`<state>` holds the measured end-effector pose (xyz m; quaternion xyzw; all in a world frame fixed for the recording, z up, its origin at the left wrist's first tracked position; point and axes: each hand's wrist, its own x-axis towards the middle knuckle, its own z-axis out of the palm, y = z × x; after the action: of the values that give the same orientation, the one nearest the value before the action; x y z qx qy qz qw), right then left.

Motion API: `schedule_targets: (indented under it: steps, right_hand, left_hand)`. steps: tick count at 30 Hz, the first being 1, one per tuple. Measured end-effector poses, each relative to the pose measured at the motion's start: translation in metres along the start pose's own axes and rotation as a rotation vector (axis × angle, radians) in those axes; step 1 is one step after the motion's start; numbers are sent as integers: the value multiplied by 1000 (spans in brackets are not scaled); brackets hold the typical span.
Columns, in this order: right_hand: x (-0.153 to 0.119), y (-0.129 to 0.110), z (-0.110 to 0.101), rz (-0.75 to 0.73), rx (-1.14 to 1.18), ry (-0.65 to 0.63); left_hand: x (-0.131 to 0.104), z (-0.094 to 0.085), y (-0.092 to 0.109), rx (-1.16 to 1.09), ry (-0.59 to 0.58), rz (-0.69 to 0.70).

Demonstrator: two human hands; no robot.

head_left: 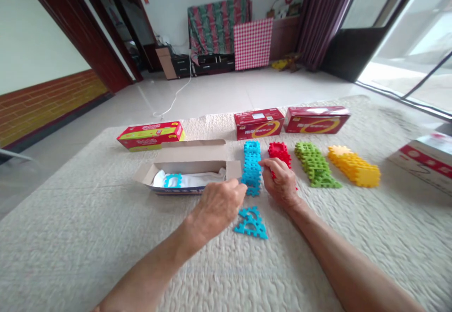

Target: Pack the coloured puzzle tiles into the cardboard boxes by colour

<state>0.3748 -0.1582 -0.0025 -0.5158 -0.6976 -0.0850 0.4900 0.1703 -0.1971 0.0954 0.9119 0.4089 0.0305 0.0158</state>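
A row of overlapping blue interlocking tiles (252, 161) lies on the mat between my two hands. My left hand (224, 201) is closed, its curled fingers at the lower left side of that row; whatever they hold is hidden. Pinched together, the fingers of my right hand (280, 180) meet the row's right edge, and I cannot tell whether a tile is between them. Two blue triangular tiles (251, 222) lie nearer to me. Left of my hands stands an open cardboard box (190, 152) with white cloth (201, 180) and one blue square tile (173, 180) inside.
My right hand partly covers a row of red tiles (278, 149). Farther right are green tiles (314, 161) and yellow tiles (356, 166). Behind stand a red-and-yellow box (151, 135) and two red boxes (259, 123) (316, 119). A white-and-red carton (427, 159) sits at the right.
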Motion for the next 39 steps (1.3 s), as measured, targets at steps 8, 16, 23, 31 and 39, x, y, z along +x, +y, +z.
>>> schedule_targets:
  steps: [8,16,23,31,39]
  right_hand:
    - [3,1,-4,6,8,9]
    - [3,-1,-4,-8,12,5]
    - [2,0,-2,-3,-11,19]
    - [3,3,-2,-46,-3,21]
    - [0,3,0,-41,-11,-16]
  left_hand:
    - [42,57,31,78,-60,-171]
    - [53,53,30,74,-93,-287]
    - [48,52,32,31,-52,-275]
    - [11,-10,0,-105,89,-204]
    - [-37,-42,-141,95,36,-596]
